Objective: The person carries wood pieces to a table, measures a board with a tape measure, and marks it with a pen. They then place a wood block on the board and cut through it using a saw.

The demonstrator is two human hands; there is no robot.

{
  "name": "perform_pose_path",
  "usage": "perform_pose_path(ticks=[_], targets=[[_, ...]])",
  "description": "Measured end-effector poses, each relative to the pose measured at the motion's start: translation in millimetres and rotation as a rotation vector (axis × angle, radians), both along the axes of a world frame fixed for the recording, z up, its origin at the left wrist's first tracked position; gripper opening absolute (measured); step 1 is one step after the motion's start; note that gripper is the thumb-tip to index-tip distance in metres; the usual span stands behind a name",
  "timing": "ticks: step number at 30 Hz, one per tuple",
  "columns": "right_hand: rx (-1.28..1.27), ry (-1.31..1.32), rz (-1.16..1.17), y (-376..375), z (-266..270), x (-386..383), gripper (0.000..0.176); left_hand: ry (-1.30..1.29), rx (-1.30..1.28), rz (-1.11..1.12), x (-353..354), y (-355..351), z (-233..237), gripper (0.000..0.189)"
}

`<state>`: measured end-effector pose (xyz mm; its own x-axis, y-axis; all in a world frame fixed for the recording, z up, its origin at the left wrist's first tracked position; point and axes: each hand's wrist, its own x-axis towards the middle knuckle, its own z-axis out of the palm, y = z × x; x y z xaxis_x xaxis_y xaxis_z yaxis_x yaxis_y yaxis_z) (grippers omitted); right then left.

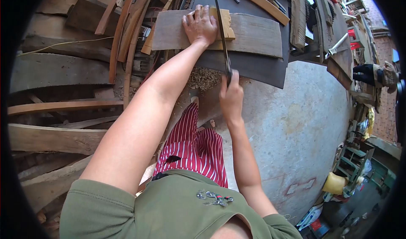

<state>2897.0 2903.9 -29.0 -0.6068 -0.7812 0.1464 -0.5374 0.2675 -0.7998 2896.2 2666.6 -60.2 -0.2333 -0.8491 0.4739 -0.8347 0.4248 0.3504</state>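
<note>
My left hand [200, 26] lies with its fingers spread on a wide grey-brown board [256, 32], pressing beside a small yellowish wood block [228, 23] that sits on top of the board. My right hand [231, 93] is wrapped round the handle of a saw, just below the front edge of the board. The long dark saw blade [222, 31] runs up from that hand, across the board and against the yellowish block. Both wood pieces rest over a dark work table [264, 71].
Curved wood strips [127, 35] and stacked planks [59, 139] crowd the left side. Wood shavings [205, 79] lie below the table edge. Another curved strip [258, 2] is on the table. At the right are a yellow container [335, 183] and, farther up, another person [376, 75].
</note>
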Motion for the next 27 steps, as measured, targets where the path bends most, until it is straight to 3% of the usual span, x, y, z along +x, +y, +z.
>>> perform_pose_path(ticks=[5, 7, 11, 13, 18, 21, 27], targets=[[0.066, -0.052, 0.000, 80.3, 4.2, 28.7, 0.024, 0.014, -0.012, 0.010, 5.7, 0.7, -1.0, 0.048], [0.082, 0.016, 0.002, 74.2, 4.0, 22.9, 0.024, 0.012, -0.020, 0.007, 2.1, 3.5, 2.2, 0.048], [0.043, 0.087, 0.003, -7.3, -4.2, -1.1, 0.020, -0.004, -0.016, 0.008, 2.2, 0.3, -1.2, 0.049], [0.155, 0.106, -0.044, -27.2, -0.2, -5.0, 0.019, 0.003, -0.043, -0.011, 0.6, -1.4, -4.9, 0.048], [0.015, -0.016, -0.013, 76.4, -9.8, 27.9, 0.020, 0.003, -0.025, 0.030, 0.1, 0.3, -3.4, 0.048], [0.019, 0.008, -0.007, 85.7, -5.4, 29.8, 0.020, -0.009, -0.036, 0.029, 1.6, 1.1, -1.1, 0.048], [0.049, 0.034, -0.019, -23.4, -5.7, -6.6, 0.020, -0.015, -0.019, -0.003, 2.2, -0.1, -1.4, 0.048]])
